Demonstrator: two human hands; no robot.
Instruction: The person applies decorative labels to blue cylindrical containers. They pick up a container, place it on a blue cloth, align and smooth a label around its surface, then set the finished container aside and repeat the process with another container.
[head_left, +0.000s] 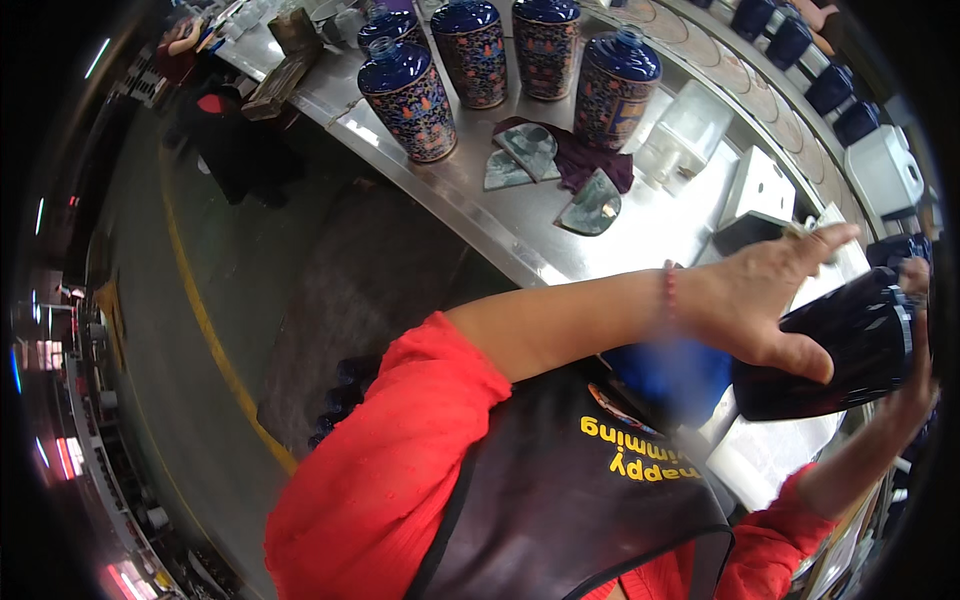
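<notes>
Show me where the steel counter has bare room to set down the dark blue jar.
Both hands, left hand and right hand, hold the dark blue glossy jar. Bare steel counter lies along the near edge, between the patterned blue jars and the white boxes. Crowded: around the purple cloth and grey curved pieces.

Factory packing line, long curved steel workbench (480, 215), rows of identical patterned blue ceramic jars (408, 100), white boxes (760, 185), dark blue caps (830, 88) lined along the far edge, yellow floor line (215, 340), work apron (560, 500)
</notes>
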